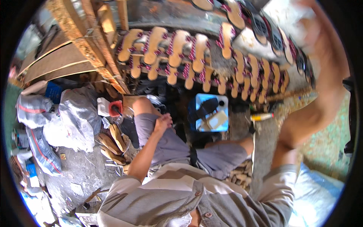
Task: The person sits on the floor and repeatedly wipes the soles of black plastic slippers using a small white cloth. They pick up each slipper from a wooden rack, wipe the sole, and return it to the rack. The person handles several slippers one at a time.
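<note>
My left hand (162, 123) rests on my left thigh, over the grey shorts (151, 142). Its fingers are bent in, and nothing shows in them. High at the upper right, my right hand (312, 28) is raised at the end of a lifted arm. Motion smears its fingers, so what it holds, if anything, cannot be made out. Nearest to it are dark-strapped sandals (278, 38) along a pale sloping surface. Rows of tan sandals (176, 49) with dark red patterned straps stand on racks in front of me.
A blue basin (223, 123) holding dark and pale pieces sits ahead, between my legs. A yellow tube (261, 117) lies right of it. Wooden shoe lasts (109, 145), a red-rimmed container (116, 108) and white sacks (75, 117) crowd the left. A timber post (81, 41) slants at upper left.
</note>
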{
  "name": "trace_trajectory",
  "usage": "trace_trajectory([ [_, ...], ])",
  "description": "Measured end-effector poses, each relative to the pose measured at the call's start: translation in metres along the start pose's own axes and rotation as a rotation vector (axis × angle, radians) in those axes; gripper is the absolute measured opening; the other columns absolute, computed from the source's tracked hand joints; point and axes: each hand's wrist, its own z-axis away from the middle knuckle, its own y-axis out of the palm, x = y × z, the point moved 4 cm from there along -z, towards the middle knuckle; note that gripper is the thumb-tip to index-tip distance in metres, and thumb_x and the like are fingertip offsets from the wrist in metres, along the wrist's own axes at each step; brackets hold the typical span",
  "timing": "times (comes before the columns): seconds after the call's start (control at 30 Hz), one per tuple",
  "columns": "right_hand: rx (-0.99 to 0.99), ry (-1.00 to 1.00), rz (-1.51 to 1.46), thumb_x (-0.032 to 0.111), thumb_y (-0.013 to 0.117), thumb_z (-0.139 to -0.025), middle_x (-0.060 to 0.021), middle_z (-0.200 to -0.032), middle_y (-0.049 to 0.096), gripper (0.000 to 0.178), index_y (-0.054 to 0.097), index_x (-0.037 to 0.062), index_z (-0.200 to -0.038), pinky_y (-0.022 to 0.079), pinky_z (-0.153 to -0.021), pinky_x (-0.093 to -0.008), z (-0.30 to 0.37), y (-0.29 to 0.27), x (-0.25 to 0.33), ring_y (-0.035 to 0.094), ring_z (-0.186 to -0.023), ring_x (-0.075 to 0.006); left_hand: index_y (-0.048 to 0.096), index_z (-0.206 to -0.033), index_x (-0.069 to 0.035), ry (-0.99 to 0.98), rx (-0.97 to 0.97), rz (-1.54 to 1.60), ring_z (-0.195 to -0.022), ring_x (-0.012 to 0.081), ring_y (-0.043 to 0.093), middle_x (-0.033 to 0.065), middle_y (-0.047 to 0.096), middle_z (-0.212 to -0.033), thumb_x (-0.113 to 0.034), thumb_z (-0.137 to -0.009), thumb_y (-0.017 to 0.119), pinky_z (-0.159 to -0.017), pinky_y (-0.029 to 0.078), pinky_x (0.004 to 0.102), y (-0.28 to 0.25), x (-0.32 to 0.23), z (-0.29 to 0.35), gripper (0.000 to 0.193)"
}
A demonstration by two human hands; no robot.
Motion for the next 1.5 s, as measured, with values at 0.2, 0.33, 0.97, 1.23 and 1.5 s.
trace_trajectory([
  [0.2, -0.118, 1.396, -0.801, 0.019, 0.075, -0.095, -0.0084, -0.116, 0.068, 0.06, 0.053, 0.0038, -0.149, 0.052, -0.075, -0.0261, 0.275, 0.171, -0.002, 0.062, -0.089, -0.011, 0.063, -0.131, -0.002, 0.176, -0.026, -0.212, -0.089, 0.0106, 0.066, 0.0053, 0.071, -0.109, -0.016, -0.1, 0.066, -0.071, 0.054, 0.0249, 0.047, -0.003, -0.004, 0.034],
  [0.33, -0.207, 1.908, -0.817, 0.03, 0.071, -0.099, -0.0032, -0.124, 0.065, 0.062, 0.05, 0.0027, -0.151, 0.05, -0.067, -0.0218, 0.419, 0.225, 0.084, 0.062, -0.089, -0.008, 0.061, -0.138, -0.004, 0.152, 0.118, -0.183, -0.099, 0.0141, 0.068, 0.0077, 0.069, -0.122, -0.018, -0.103, 0.065, -0.083, 0.056, 0.0263, 0.099, -0.04, 0.041, 0.038],
  [0.97, 0.216, 1.672, -0.632, 0.036, 0.07, -0.099, -0.0128, -0.142, 0.058, 0.064, 0.051, 0.003, -0.15, 0.055, -0.072, -0.0282, 0.453, 0.269, 0.04, 0.066, -0.098, -0.017, 0.069, -0.088, -0.004, -0.499, -0.92, 0.204, -0.069, 0.0245, 0.071, 0.0135, 0.07, -0.082, -0.018, -0.09, 0.063, -0.057, 0.055, 0.0396, -0.329, 0.266, -0.001, 0.016],
  [1.23, 0.425, 1.623, -0.625, 0.035, 0.073, -0.097, -0.0103, -0.131, 0.065, 0.061, 0.057, 0.0005, -0.144, 0.055, -0.068, -0.0264, 0.448, 0.288, 0.065, 0.066, -0.093, -0.0145, 0.072, -0.118, -0.006, -0.633, -0.954, -0.302, -0.109, 0.0366, 0.071, 0.0214, 0.072, -0.122, -0.028, -0.086, 0.07, -0.088, 0.058, 0.047, -0.23, 0.229, -0.057, 0.039],
  [1.5, 0.517, 1.494, -0.558, 0.037, 0.073, -0.098, -0.0117, -0.134, 0.061, 0.057, 0.06, 0.0008, -0.141, 0.055, -0.07, -0.0275, 0.459, 0.297, 0.055, 0.064, -0.097, -0.016, 0.066, -0.126, -0.005, -0.193, -0.958, -0.253, -0.114, 0.0354, 0.067, 0.0192, 0.071, -0.114, -0.047, -0.089, 0.07, -0.099, 0.052, 0.0429, -0.19, 0.127, -0.11, 0.056],
])
